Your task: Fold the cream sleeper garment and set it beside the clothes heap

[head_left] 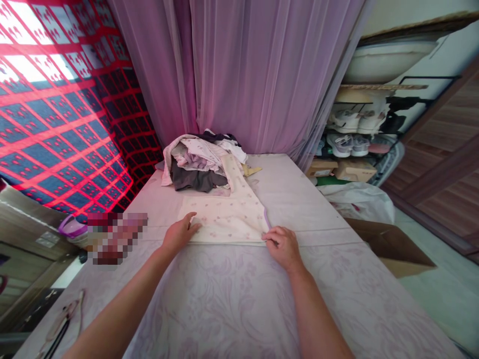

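A cream garment with small printed motifs and a purple-trimmed edge, apparently a long-sleeved top [224,219], lies spread on the bed. One sleeve-like part reaches up toward a pile of clothes. My left hand [181,232] rests at the garment's left edge, thumb and fingers apart, touching the cloth. At the lower right corner, just below the purple trim, my right hand [282,244] pinches the fabric between closed fingers. The heap of clothes [196,177] behind it holds dark grey, pink and white pieces.
Purple curtains [243,75] hang behind the bed [232,299]. A shoe rack [348,122], cardboard boxes [355,169] and an open carton [389,244] stand at the right. Cords or straps [63,324] lie at the lower left edge. A pixelated patch hides something at the left.
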`<state>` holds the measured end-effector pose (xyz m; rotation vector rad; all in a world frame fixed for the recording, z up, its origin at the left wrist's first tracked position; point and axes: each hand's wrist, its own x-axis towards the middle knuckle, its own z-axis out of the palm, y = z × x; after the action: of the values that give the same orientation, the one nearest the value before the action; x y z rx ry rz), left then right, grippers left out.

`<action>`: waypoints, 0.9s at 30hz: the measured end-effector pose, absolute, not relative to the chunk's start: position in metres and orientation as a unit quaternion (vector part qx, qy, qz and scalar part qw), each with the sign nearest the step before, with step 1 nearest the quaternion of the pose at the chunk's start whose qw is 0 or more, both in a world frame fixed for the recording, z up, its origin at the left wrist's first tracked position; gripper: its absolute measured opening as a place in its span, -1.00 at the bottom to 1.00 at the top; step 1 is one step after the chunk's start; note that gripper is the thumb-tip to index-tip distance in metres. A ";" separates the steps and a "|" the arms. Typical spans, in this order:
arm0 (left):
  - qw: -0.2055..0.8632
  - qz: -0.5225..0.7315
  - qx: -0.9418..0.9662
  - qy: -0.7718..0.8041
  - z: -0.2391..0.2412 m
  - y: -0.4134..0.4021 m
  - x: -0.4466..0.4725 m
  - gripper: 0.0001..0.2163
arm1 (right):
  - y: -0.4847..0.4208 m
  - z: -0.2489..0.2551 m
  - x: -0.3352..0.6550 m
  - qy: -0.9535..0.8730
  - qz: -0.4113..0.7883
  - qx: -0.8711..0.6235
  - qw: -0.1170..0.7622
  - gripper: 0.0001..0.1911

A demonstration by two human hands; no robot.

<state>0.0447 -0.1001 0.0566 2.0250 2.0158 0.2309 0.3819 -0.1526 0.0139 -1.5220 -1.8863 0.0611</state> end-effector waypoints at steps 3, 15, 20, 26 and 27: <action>0.130 0.066 0.700 0.699 0.061 -0.097 0.044 -0.50 | -0.155 0.015 0.381 -0.744 0.026 -0.574 0.341 -0.72; 0.133 0.063 0.708 0.690 0.063 -0.100 0.042 -0.51 | -0.155 0.014 0.381 -0.752 0.039 -0.569 0.331 -0.75; 0.129 0.043 0.710 0.691 0.062 -0.101 0.042 -0.52 | -0.154 0.013 0.381 -0.757 0.034 -0.561 0.335 -0.75; 0.115 0.022 0.708 0.696 0.061 -0.105 0.047 -0.52 | -0.153 0.010 0.382 -0.760 0.036 -0.553 0.340 -0.75; 0.114 0.019 0.709 0.696 0.061 -0.105 0.047 -0.52 | -0.153 0.010 0.382 -0.760 0.038 -0.553 0.339 -0.75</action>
<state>0.0471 -0.1054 0.0615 2.0776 2.0410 0.0568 0.3822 -0.1530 0.0098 -1.4402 -1.9797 0.0985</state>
